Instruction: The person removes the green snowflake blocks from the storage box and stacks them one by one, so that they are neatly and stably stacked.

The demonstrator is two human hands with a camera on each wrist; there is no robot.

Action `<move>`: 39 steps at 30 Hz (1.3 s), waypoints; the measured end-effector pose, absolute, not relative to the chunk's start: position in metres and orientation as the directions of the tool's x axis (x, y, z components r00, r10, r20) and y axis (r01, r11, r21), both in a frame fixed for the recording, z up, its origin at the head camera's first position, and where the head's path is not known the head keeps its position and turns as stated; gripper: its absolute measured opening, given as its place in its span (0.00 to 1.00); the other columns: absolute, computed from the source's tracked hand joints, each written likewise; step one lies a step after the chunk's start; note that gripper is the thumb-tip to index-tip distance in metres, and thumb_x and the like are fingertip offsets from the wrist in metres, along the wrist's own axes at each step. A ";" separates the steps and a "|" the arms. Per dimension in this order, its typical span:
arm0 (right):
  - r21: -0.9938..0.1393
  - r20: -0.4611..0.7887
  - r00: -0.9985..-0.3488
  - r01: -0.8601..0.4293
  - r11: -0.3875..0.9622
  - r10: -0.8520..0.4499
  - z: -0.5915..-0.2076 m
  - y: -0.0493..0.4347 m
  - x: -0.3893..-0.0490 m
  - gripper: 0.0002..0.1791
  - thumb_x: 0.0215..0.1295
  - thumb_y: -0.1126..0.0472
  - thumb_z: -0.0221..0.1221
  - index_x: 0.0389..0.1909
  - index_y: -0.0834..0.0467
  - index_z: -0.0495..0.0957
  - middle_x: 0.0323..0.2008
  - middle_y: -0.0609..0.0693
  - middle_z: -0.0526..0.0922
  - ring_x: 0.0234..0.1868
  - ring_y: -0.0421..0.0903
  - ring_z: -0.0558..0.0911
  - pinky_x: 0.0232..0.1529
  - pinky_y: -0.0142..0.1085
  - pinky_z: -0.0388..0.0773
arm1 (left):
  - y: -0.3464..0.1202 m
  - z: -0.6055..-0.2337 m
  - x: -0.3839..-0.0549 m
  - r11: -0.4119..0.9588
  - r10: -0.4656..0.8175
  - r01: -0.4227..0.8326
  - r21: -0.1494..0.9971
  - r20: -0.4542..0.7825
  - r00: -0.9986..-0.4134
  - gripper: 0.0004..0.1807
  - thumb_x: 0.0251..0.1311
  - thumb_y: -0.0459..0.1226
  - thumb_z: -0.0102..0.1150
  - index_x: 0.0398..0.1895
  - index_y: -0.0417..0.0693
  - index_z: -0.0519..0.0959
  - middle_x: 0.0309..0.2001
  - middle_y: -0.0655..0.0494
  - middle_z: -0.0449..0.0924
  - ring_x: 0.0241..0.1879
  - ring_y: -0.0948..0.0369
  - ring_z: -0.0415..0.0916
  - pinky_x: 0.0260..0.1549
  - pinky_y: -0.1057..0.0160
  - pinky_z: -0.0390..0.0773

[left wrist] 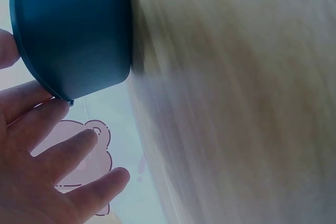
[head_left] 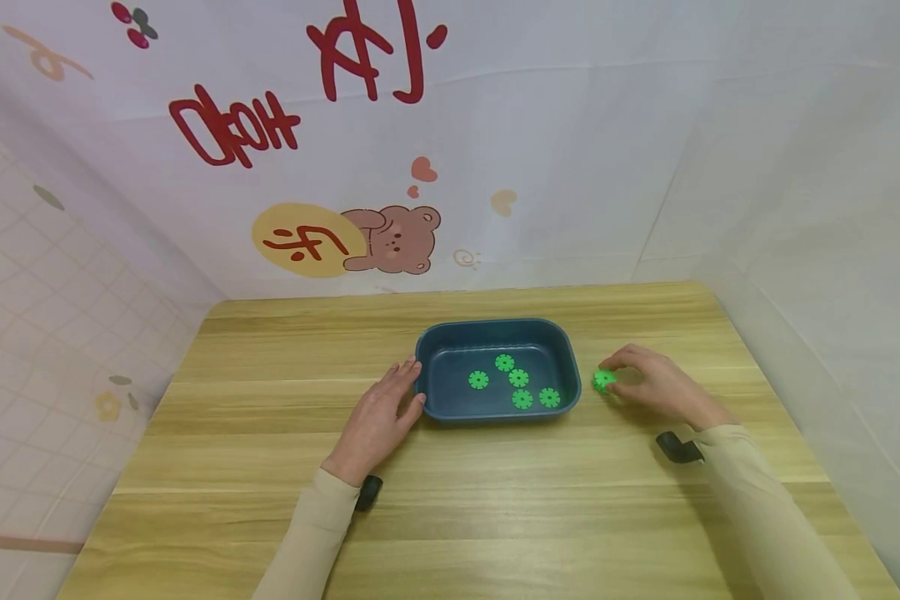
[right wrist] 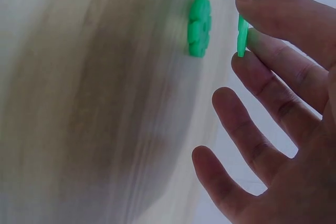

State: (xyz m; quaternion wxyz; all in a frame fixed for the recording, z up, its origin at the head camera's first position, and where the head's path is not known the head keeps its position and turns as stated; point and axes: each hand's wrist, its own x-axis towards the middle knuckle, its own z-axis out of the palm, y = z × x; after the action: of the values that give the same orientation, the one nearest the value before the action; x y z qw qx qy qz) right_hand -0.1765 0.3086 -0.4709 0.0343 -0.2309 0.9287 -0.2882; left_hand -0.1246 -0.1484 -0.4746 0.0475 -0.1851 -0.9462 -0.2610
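Observation:
My right hand (head_left: 658, 385) is just right of the blue tub (head_left: 495, 415), pinching a thin green notched disc (right wrist: 242, 38) between thumb and fingertips. Below that disc, another green notched piece (right wrist: 199, 27), thicker in this view, lies on the table. On the tub's other side, my left hand (head_left: 378, 417) rests its fingertips against the left rim, fingers fairly straight and spread. The left wrist view shows those fingers (left wrist: 50, 114) at the tub's rim and outer wall. Several matching green discs (head_left: 478, 380) lie flat inside the tub, mostly toward its right half.
The wood-grain table (head_left: 495, 517) reaches back to a white printed cloth (head_left: 570, 167) with a bear and red lettering. More pale cloth hangs along the left and right sides. A black wrist strap piece (head_left: 678, 448) projects beside the right sleeve.

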 end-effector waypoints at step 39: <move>-0.515 0.017 -0.877 -0.419 0.748 -0.480 -0.482 0.310 -0.187 0.15 0.58 0.62 0.68 0.47 0.56 0.83 0.45 0.47 0.81 0.49 0.50 0.78 0.53 0.50 0.73 | -0.148 -0.475 -0.126 0.800 0.321 0.365 0.476 0.174 -0.931 0.30 0.72 0.51 0.47 0.72 0.49 0.63 0.72 0.56 0.58 0.71 0.52 0.55 0.66 0.49 0.60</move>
State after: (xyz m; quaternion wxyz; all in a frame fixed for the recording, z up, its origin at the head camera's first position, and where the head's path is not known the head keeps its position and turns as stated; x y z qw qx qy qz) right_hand -0.1868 0.3096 -0.4818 0.0583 -0.2411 0.9330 -0.2608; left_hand -0.1256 -0.1484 -0.4754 0.0425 -0.1809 -0.9478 -0.2592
